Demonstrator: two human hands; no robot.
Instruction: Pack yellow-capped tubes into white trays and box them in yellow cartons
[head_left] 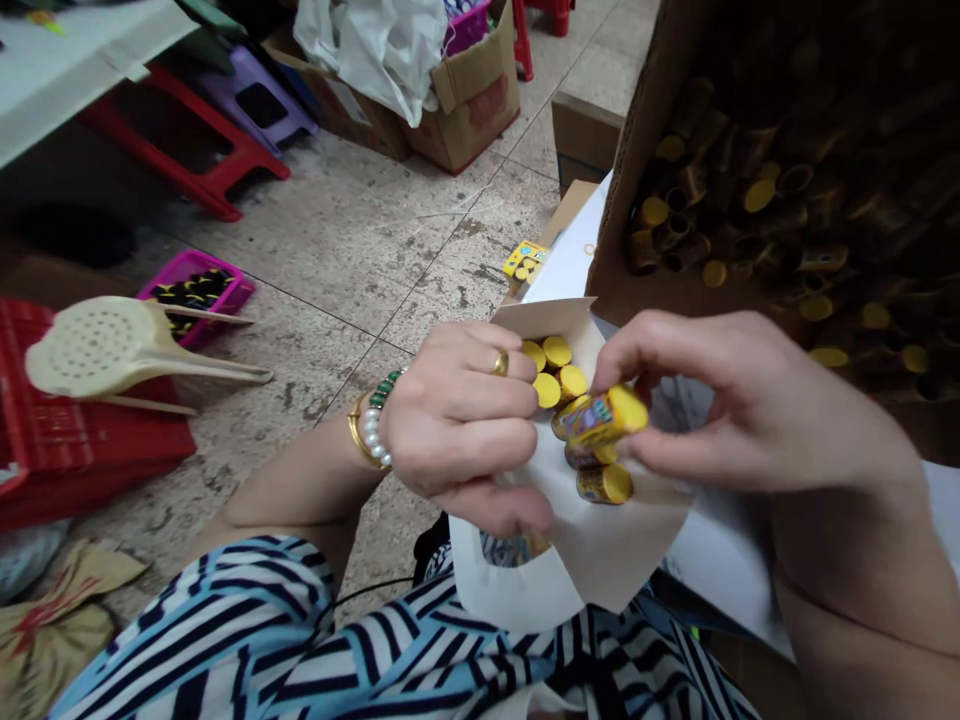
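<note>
My left hand (465, 420) is closed over the left side of an open white cardboard box (577, 540), its thumb low near a flap. Several small printed cylinders with yellow ends (557, 352) stand or lean inside; another cylinder (606, 484) lies tilted at the near end of the row. Between thumb and fingers of my right hand (697, 400) is a tilted, slightly blurred printed cylinder (600, 418) with a yellow end, held just above the others. My left fingertips are partly hidden by the box.
To the right a big carton (637, 180) holds many loose cylinders. A small yellow printed box (525, 260) lies beyond my hands. On the left are a red crate (112, 450), a cream stool (105, 345) and a pink basket (244, 293) of black-and-yellow pieces.
</note>
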